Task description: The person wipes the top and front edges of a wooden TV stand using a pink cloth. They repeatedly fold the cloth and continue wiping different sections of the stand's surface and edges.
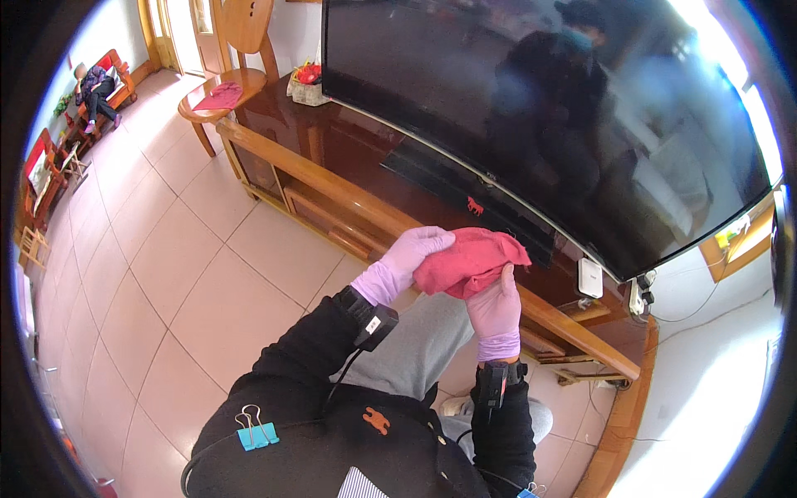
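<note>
A crumpled red cloth (470, 261) hangs between my two hands, above the front edge of a wooden TV cabinet (348, 196). My left hand (418, 252), in a thin pink glove, grips its left side. At its lower right, my right hand (498, 305), gloved alike, holds it with the thumb on top; the other fingers are partly hidden. Just beyond the cloth lies a black strip with a red horse figure (475, 206) on the dark cabinet top. Behind that strip stands a large television (535, 118) with a dark, reflecting screen.
A wooden chair (255, 78) at the upper left bears another red cloth (221, 98). Beside the television are a basket (308, 93), a white box-shaped device (590, 278) and a power strip (636, 297) with cables. Far left, a person (96, 93) sits on a wooden seat.
</note>
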`<state>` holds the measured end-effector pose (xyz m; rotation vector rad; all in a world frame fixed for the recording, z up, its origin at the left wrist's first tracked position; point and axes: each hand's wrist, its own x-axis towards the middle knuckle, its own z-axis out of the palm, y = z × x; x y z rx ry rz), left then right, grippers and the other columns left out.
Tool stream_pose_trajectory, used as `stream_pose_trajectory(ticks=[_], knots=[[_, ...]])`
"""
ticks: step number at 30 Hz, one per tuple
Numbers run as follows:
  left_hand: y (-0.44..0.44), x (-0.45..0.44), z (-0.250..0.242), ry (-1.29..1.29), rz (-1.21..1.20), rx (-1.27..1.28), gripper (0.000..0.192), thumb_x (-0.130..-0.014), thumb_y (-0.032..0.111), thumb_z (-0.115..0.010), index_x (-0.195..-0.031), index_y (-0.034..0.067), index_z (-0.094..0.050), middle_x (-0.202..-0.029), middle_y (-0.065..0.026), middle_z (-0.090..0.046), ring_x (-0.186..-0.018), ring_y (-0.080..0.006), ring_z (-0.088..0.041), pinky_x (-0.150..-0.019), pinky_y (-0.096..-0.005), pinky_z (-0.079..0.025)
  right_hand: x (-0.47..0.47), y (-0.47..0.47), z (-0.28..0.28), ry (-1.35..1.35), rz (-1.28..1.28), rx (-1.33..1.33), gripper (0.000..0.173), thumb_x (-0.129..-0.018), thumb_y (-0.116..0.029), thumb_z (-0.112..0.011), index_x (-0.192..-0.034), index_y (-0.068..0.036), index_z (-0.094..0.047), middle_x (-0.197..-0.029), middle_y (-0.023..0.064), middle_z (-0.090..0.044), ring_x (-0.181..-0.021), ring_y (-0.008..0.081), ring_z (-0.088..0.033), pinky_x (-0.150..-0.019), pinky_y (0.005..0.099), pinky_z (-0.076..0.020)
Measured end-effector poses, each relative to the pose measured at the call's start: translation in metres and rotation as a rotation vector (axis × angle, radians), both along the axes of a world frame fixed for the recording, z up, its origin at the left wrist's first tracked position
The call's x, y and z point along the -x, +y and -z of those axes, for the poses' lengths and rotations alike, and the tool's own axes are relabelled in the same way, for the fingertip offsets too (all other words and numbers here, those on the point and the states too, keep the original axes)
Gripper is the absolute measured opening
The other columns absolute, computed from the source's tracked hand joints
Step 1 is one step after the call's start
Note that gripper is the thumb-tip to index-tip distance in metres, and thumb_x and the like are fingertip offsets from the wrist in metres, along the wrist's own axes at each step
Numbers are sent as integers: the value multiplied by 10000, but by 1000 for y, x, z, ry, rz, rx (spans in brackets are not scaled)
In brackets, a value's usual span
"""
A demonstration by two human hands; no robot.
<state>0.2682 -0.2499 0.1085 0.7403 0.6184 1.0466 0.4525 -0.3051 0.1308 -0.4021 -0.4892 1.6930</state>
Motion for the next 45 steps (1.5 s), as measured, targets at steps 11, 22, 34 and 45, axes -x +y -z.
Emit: stream_pose_trajectory(ticks=[11, 22, 34, 45], knots=[[-8, 41, -4, -139, 18, -7, 564, -973, 241, -667, -1408, -67, -482, -1369, -150, -598, -1249, -229, -590, -1095, -381, -449, 6, -6, 11, 90, 36, 67, 425, -1071, -240, -440, -1461, -70, -428, -1511, 110, -466, -1411, 281, -423, -1200, 462, -313], [-22, 111, 20, 219, -72, 48, 550, -918, 112, -695, -1405, -42, -491, -1311, -156, -619, -1196, -213, -611, -1067, -359, -463, 14, 6, 41, -95, -23, 92, 572, -798, 73, -483, -1367, 15, -497, -1381, 155, -566, -1309, 315, -522, -1136, 456, -395], [5, 151, 27, 252, -278, -79, 431, -914, 7, -630, -1342, -16, -586, -1299, -111, -640, -1138, -188, -631, -1027, -303, -482, 30, 32, 34, -279, -214, 201, 651, -768, 86, -361, -1415, 65, -432, -1389, 181, -530, -1301, 316, -525, -1132, 465, -415], [103, 114, 4, 322, -317, -375, 398, -946, -9, -582, -1342, 17, -612, -1366, -92, -620, -1237, -172, -582, -1077, -306, -444, 15, 93, 9, -467, 257, -14, 738, -820, 120, -410, -1536, -43, -343, -1469, 133, -488, -1343, 276, -502, -1127, 422, -423]])
